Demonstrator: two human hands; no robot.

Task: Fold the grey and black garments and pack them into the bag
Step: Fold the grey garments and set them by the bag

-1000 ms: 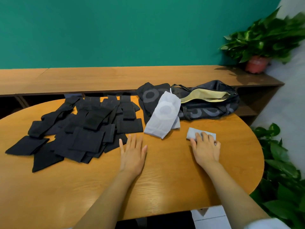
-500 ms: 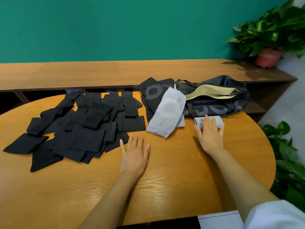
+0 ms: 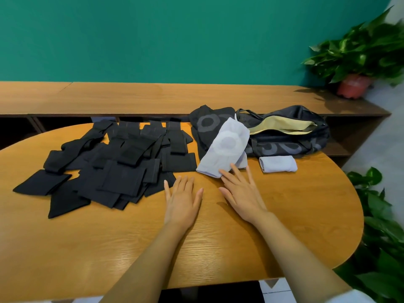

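With the left hand [image 3: 181,197] flat on the worktop [image 3: 306,204] and the right hand [image 3: 241,191] open, fingertips touching the grey garment [image 3: 225,147] beside the bag [image 3: 288,136] near the far edge, a one-handed drag may bunch it.

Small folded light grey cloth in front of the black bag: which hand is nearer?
Right. The right hand lies open just left of the small folded light grey cloth, not touching it; the left hand rests flat much farther left.
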